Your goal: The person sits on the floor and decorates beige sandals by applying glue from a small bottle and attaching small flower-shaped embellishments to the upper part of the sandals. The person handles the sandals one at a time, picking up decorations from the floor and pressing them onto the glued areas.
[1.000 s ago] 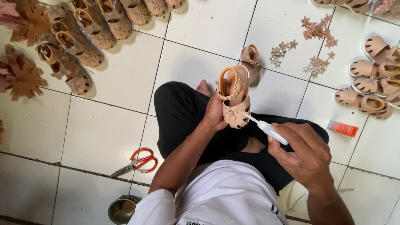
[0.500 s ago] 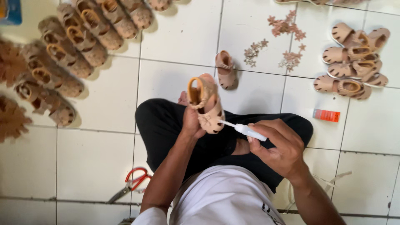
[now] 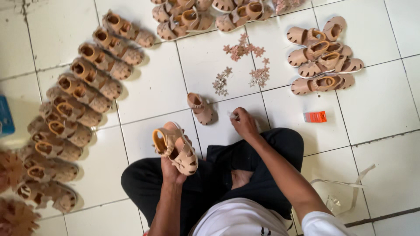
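I sit cross-legged on a white tiled floor. My left hand [image 3: 171, 169] grips a small tan sandal [image 3: 177, 147] above my knee, with a flat tan ornament on its toe. My right hand [image 3: 243, 123] has reached forward to the floor, fingers closed around a small white tube that barely shows at its tip. A single matching sandal [image 3: 201, 108] lies on the tile just left of that hand. Small piles of tan flower-shaped ornaments [image 3: 243, 48] are scattered further ahead.
A long curved row of tan sandals [image 3: 83, 94] runs along the left, more pairs at top [image 3: 197, 17] and right [image 3: 321, 54]. A small orange box [image 3: 315, 116] lies to the right. Clear plastic scraps [image 3: 345, 192] lie at lower right, large brown ornaments [image 3: 13, 192] at lower left.
My right hand has left the sandal's toe and moved forward down to the floor with the tube. The left hand lowered the sandal. The camera tilted, showing more floor ahead.
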The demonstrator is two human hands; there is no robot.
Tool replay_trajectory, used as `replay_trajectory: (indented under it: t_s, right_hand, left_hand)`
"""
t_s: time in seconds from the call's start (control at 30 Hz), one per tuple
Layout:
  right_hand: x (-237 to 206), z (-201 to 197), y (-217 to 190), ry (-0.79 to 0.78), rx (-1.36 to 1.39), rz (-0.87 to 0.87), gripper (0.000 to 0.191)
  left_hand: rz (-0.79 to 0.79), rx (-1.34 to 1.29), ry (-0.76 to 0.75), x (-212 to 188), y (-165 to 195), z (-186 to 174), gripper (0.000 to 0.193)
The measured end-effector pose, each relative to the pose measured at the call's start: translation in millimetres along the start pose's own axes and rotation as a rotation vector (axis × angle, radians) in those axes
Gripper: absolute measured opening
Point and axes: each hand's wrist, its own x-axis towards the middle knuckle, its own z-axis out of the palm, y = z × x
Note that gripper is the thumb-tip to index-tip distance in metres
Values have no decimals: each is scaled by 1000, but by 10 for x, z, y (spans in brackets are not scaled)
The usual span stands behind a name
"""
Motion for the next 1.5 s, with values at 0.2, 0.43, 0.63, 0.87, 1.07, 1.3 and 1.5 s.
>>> replay_trajectory:
  t_s: [0.2,0.43,0.63,0.87,1.07,1.3,1.5]
  right_hand:
    - [262,53,278,-61,-120,81,25]
    - [745,-386,558,52,-34,209,30]
    - [2412,-878,1030,317,-213,15,33]
    - [3271,-873,1159,278,-389,-42,22]
    - [3274,-860,1283,311,-277,-67,14]
    - [3008,-977,1273,239,517,294,33]
    - [2569,-1091,1209,173,784,442,17]
  left_hand:
    - [-26,149,96,452,-174,220,46]
    - [-159,98,62,1282,-365,215,46]
    - [-203,133,149,2161,-542,249,42]
    - [-229,141,155,2858,-564,335,49]
    - [-213,129,128,2964,-517,259,49]
    - [-200,122,158,2742,-483,157,47]
    - [-195,130,203,2464,-473,100,40]
